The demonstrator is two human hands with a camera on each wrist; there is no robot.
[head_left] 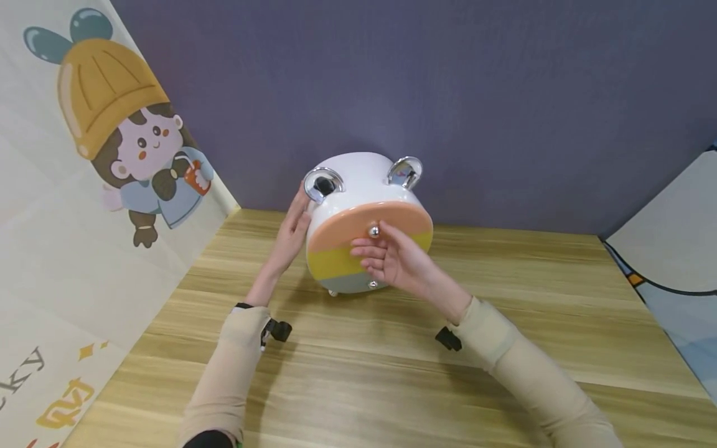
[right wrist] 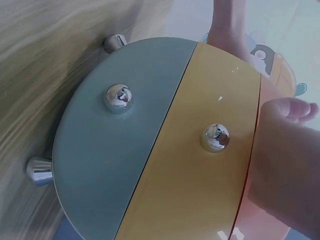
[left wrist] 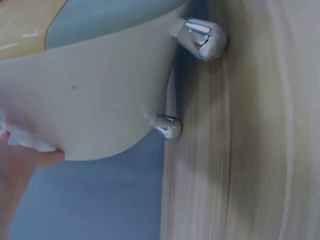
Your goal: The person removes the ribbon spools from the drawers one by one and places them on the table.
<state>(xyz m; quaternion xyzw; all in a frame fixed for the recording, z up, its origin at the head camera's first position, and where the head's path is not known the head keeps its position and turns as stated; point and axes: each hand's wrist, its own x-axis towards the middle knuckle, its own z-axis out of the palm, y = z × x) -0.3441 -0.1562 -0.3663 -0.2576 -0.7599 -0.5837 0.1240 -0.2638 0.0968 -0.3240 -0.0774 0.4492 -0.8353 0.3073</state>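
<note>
Box [head_left: 358,177] sits at mid-frame, on your table [head_left: 347,386] and close to its far edge; can't tell whether it touches the dark wall [head_left: 504,112] behind. White panel [head_left: 61,274] bounds the table at left, pale panel [head_left: 672,224] at right. Widest stretch of wood: below the box to the bottom of frame, and right of it. Less room upper left, where panel and wall meet.

Counts: one box; two silver ears [head_left: 406,173]; three colour bands, orange, yellow, grey-blue; two silver feet [left wrist: 170,127] in each wrist view, total unclear. Knobs [head_left: 373,231]: orange and grey-blue ones seen from the head, yellow one from the right wrist.

Banded face points to the bottom of frame, a touch right; ears up. From the head, its longest line runs left to right; the body runs back toward the wall.

Your left hand [head_left: 292,227] rests on the box's left side, fingers extended, thumb apart. Your right hand [head_left: 400,261] is before the face, thumb at the orange knob, loosely bent fingers below. Can't tell if they clamp it.
</note>
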